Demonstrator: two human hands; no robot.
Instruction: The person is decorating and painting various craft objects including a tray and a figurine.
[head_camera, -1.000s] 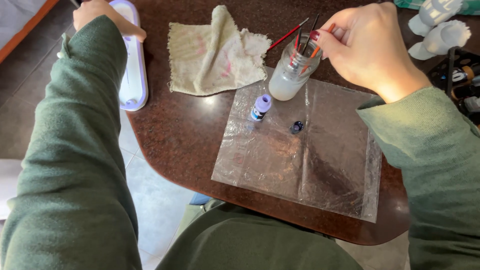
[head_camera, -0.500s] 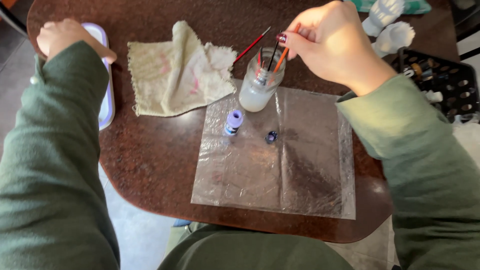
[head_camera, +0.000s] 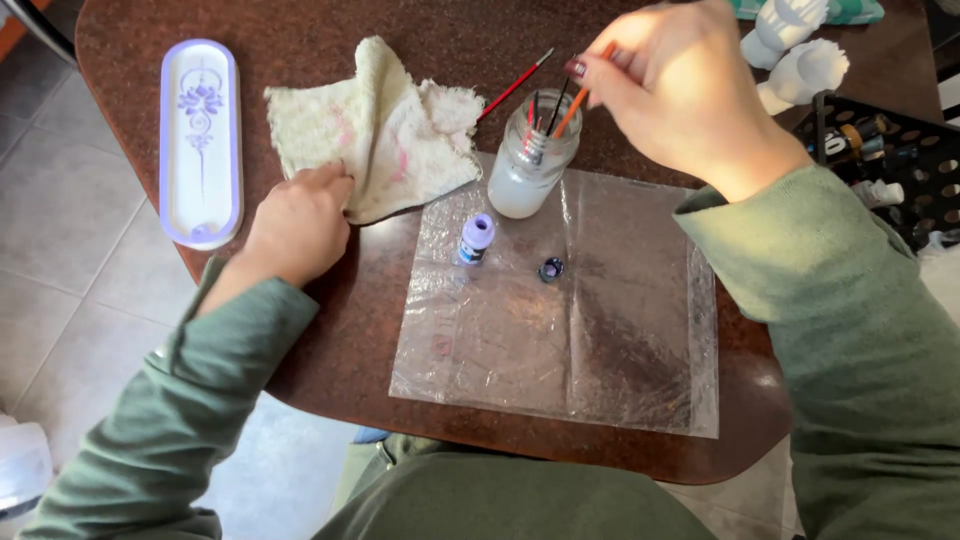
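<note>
Since the earlier frame, left hand (head_camera: 300, 225) has left the far-left tray (head_camera: 200, 140) and come to the cloth (head_camera: 385, 125); right hand (head_camera: 685, 90) remains at the jar (head_camera: 530, 165). Left hand lies loosely curled, fingertips on the cloth's near edge, gripping nothing. Right hand is closed in a pinch on an orange-handled brush (head_camera: 578, 100) whose tip dips into the jar. Jar: clear glass, cloudy water, several brushes standing in it, at the far edge of a clear plastic sheet (head_camera: 600, 350). On the sheet, a small lilac-capped paint bottle (head_camera: 476, 238) stands just left of a dark paint blob (head_camera: 551, 268). Bare brown surface (head_camera: 340, 330) lies open between sheet and left hand; its rounded near edge runs just beyond the sheet. A black crate (head_camera: 900, 160) crowds the right.
</note>
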